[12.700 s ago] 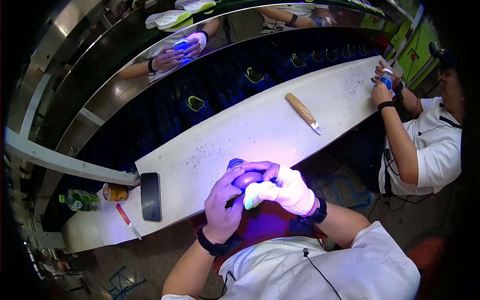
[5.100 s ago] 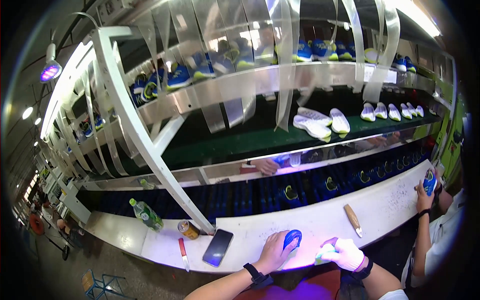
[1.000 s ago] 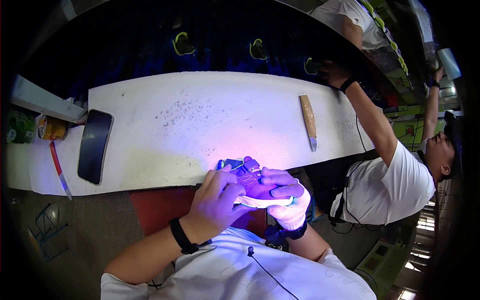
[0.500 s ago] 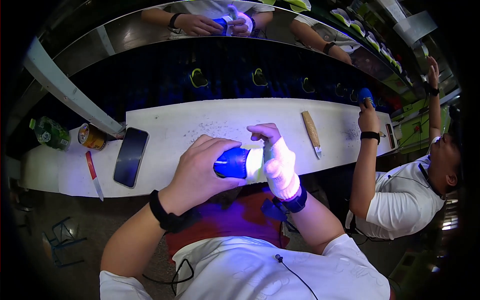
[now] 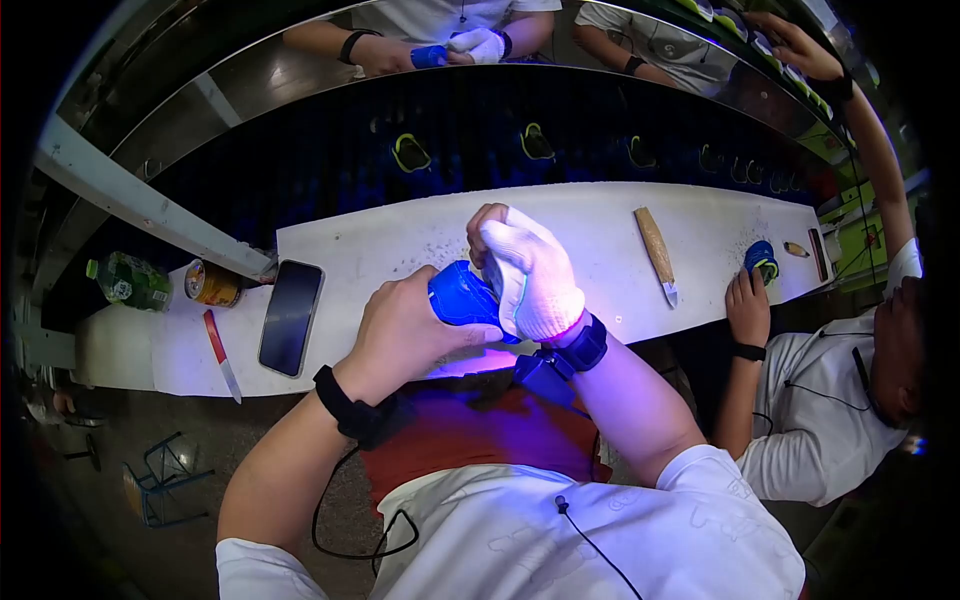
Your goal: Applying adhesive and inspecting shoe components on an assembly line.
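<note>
Blue shoe (image 5: 462,296) sits between our two hands, raised just above the near edge of the white counter (image 5: 400,250). Our left hand (image 5: 405,330), bare, wraps its body from below and closes around it; our right hand (image 5: 530,275), in a white knit glove, is curled over the far end and presses on it. Violet light falls on the lap below. We judge the grip should stay firm on the left while the gloved fingers work, with the shoe kept over the counter so that nothing drops.

Noted on the counter: dark phone (image 5: 291,316) lying flat at left; red-handled knife (image 5: 222,354) beside it; a round yellowish can (image 5: 208,283) and a green bottle (image 5: 130,281) at the far left, labels too small to tell. Wooden-handled knife (image 5: 657,252) lies to the right, apart. A co-worker's hand (image 5: 748,300) rests near another blue shoe (image 5: 760,260).
</note>
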### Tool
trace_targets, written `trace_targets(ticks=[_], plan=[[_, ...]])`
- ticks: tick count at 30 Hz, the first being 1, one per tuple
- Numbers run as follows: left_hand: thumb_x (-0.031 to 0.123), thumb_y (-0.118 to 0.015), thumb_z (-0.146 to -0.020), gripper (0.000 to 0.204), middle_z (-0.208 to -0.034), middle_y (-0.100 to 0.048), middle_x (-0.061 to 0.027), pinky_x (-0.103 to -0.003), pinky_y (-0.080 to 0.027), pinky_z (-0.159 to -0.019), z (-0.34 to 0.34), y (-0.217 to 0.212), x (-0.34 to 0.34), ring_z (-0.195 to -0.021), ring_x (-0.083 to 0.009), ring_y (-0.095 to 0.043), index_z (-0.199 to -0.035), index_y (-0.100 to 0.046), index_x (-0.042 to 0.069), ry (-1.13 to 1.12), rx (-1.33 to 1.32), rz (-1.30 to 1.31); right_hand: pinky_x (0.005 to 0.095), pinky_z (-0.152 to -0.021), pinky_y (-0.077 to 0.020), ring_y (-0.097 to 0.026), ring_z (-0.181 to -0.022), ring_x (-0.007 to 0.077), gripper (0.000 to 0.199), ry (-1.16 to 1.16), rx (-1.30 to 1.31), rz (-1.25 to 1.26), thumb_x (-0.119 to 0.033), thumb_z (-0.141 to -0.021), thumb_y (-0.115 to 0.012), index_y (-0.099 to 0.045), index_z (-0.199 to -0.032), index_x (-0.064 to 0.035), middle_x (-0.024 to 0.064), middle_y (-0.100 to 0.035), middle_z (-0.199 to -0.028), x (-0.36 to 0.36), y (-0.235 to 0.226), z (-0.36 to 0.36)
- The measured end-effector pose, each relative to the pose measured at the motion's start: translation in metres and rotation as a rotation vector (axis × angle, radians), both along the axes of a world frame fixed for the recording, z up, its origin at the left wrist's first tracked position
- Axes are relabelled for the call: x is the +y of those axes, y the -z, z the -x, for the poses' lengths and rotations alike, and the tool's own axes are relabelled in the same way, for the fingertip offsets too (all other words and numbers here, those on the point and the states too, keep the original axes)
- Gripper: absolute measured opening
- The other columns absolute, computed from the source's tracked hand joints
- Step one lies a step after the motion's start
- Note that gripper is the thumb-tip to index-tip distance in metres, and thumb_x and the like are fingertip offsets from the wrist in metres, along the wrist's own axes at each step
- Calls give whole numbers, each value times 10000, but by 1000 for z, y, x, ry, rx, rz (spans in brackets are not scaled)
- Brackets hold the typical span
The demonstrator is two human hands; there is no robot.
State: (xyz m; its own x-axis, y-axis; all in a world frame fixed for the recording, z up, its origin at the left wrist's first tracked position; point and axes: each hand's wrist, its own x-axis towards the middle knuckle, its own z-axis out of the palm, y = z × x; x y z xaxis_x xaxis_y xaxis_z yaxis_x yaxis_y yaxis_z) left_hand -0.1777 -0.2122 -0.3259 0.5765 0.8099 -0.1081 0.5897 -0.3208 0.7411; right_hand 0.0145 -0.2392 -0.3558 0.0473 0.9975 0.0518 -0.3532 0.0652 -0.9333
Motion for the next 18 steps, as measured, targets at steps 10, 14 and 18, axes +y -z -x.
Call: trace_targets(ticks=[10, 14, 18], plan=[[699, -832, -748, 769, -620, -695, -121, -396, -568, -563, -60, -35, -4, -564, -286, -720, -919, -685, -36, 272, 324, -435, 290, -871, -422, -489, -925, 148, 319, -35, -251, -186, -291, -1116, -477, -575, -977, -21, 57, -533, -991, -26, -15, -42], [712, -843, -736, 773, -565, -614, -58, -393, -526, -508, -66, -34, -27, -471, -247, -653, -910, -623, -8, 444, 355, -593, 332, -927, -439, -544, -982, 211, 516, -40, -154, -206, -454, -1126, -450, -652, -1095, 20, 94, -568, -1058, -48, -8, -51], [519, -840, -799, 547, -580, -615, -35, -348, -503, -465, -62, -29, -37, -478, -193, -650, -851, -596, 32, 541, 229, -724, 379, -1048, -454, -603, -1180, 277, 530, -102, -303, -179, -419, -1128, -413, -665, -1298, 16, 168, -655, -1223, -69, -7, -52]])
